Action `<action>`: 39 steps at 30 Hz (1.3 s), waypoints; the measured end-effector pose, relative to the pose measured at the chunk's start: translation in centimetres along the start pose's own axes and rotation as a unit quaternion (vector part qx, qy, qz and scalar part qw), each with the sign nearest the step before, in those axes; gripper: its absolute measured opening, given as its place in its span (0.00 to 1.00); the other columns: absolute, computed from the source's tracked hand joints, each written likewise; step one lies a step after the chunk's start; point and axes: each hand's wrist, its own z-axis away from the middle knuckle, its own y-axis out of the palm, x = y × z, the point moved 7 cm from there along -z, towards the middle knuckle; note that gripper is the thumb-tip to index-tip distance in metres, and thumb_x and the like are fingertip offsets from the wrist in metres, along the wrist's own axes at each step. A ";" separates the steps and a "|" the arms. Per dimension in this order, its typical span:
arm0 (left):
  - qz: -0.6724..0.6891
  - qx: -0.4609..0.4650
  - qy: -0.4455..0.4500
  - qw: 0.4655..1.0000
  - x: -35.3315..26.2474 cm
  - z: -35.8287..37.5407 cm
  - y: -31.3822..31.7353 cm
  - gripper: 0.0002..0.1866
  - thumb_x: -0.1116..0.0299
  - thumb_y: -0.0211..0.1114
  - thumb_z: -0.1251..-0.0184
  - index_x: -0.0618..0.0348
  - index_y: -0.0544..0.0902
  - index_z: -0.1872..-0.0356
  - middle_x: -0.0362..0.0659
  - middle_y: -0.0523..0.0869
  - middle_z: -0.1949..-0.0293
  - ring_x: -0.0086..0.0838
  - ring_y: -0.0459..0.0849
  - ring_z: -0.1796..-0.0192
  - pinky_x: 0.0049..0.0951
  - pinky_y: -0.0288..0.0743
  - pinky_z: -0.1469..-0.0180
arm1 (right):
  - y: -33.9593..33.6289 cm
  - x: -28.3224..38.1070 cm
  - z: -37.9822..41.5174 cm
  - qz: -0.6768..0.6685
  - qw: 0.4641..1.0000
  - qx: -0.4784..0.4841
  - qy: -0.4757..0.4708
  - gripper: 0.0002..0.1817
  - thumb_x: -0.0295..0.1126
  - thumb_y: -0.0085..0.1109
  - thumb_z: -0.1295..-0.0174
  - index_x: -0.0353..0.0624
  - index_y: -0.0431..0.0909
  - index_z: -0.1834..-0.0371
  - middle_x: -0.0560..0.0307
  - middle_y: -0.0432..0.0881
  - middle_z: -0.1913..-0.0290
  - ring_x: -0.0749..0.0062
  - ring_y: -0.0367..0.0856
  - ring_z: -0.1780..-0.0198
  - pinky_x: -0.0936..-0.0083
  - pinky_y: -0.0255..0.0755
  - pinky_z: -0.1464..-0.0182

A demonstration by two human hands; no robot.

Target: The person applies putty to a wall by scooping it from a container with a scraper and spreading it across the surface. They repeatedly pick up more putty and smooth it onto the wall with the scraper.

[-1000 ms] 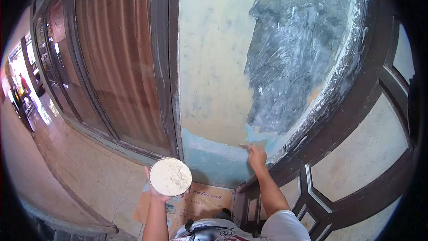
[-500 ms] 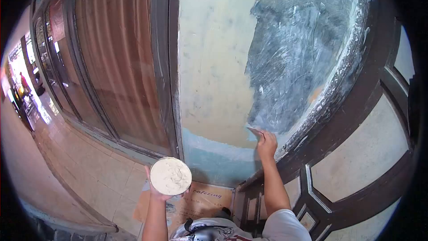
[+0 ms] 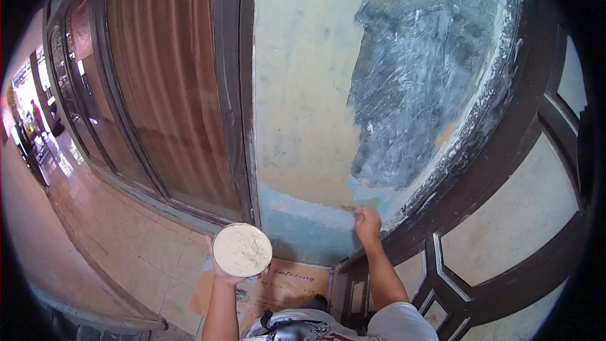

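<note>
My left hand (image 3: 222, 273) is closed around the side and underside of a round tub (image 3: 242, 249) of thick, cream-coloured putty, its surface swirled. My right hand (image 3: 368, 223) grips a putty knife (image 3: 349, 208), whose thin blade points left against the lower wall. Most of the knife's handle is hidden in my fingers. Around the blade, the wall (image 3: 303, 126) shows a cream coat above a pale blue-green strip. A grey, streaked patch (image 3: 416, 95) covers its upper right.
A dark-framed window (image 3: 167, 95) with a brown curtain stands on the left. Dark wooden panelling (image 3: 511, 233) curves along the right. Printed cardboard (image 3: 287, 287) lies on the floor below, and a tiled walkway (image 3: 126, 233) runs off left.
My right hand has moved the putty knife down and slightly left. Blue-green wall and fresh smears now show where the hand was. The tub has hardly moved.
</note>
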 end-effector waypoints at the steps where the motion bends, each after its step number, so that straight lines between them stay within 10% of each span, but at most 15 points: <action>1: 0.000 -0.013 0.011 1.000 0.0 0.1 -0.3 0.61 0.08 0.41 0.50 0.48 0.70 0.26 0.63 0.80 0.37 0.78 0.82 0.56 0.67 0.77 0.73 | 0.9 -0.4 0.5 0.009 1.000 0.027 0.003 0.07 0.25 0.62 0.37 0.44 0.87 0.59 0.49 0.88 0.58 0.45 0.83 0.53 0.52 0.77 0.51; 8: -0.030 -0.024 0.008 0.999 -0.3 0.0 -1.2 0.61 0.07 0.41 0.51 0.46 0.71 0.26 0.61 0.80 0.37 0.76 0.82 0.56 0.61 0.76 0.74 | -2.3 1.1 -3.0 0.002 0.999 -0.053 0.000 0.07 0.26 0.62 0.38 0.48 0.87 0.60 0.47 0.87 0.59 0.44 0.83 0.55 0.52 0.78 0.52; 12: -0.013 -0.004 0.011 1.000 -0.2 -0.2 -0.6 0.62 0.07 0.41 0.51 0.46 0.71 0.26 0.62 0.80 0.38 0.75 0.82 0.57 0.60 0.76 0.74 | 2.1 0.6 -0.2 0.034 0.996 0.078 0.010 0.07 0.26 0.64 0.40 0.48 0.87 0.61 0.52 0.87 0.61 0.47 0.83 0.53 0.52 0.78 0.51; 19: 0.003 -0.054 0.043 0.998 -0.7 0.9 -1.8 0.63 0.08 0.42 0.50 0.50 0.69 0.25 0.64 0.80 0.38 0.74 0.83 0.56 0.63 0.77 0.76 | -4.1 4.0 -6.6 0.014 0.996 -0.077 -0.045 0.05 0.25 0.63 0.40 0.47 0.87 0.62 0.53 0.87 0.62 0.47 0.82 0.57 0.52 0.77 0.54; 22: 0.000 0.019 0.028 0.999 -0.4 0.6 -0.7 0.62 0.08 0.42 0.49 0.50 0.69 0.25 0.64 0.79 0.36 0.76 0.83 0.55 0.64 0.79 0.74 | 2.1 1.2 -1.5 0.048 0.993 0.107 0.017 0.07 0.28 0.63 0.37 0.45 0.87 0.57 0.47 0.89 0.57 0.45 0.84 0.54 0.50 0.77 0.52; 30: -0.002 -0.061 0.046 0.997 -0.6 1.2 -2.2 0.61 0.08 0.41 0.50 0.48 0.71 0.27 0.62 0.78 0.35 0.76 0.81 0.55 0.62 0.77 0.74 | -3.8 5.8 -7.9 0.034 0.997 -0.039 -0.050 0.04 0.27 0.65 0.39 0.48 0.86 0.62 0.51 0.87 0.63 0.47 0.83 0.59 0.51 0.77 0.58; 36: -0.001 -0.053 0.051 0.997 -0.4 1.3 -1.6 0.62 0.07 0.40 0.50 0.48 0.71 0.27 0.62 0.80 0.37 0.76 0.81 0.56 0.61 0.76 0.74 | 2.7 1.9 -2.6 0.118 0.983 0.142 -0.012 0.05 0.31 0.65 0.36 0.48 0.88 0.60 0.51 0.88 0.57 0.48 0.84 0.54 0.51 0.78 0.54; 39: 0.002 -0.018 0.030 0.999 -0.1 1.3 -0.8 0.62 0.07 0.40 0.50 0.49 0.70 0.26 0.63 0.80 0.38 0.77 0.82 0.57 0.63 0.78 0.74 | -3.7 3.5 -7.9 0.020 0.997 -0.068 -0.034 0.06 0.28 0.63 0.37 0.47 0.88 0.60 0.50 0.87 0.61 0.46 0.83 0.55 0.50 0.77 0.54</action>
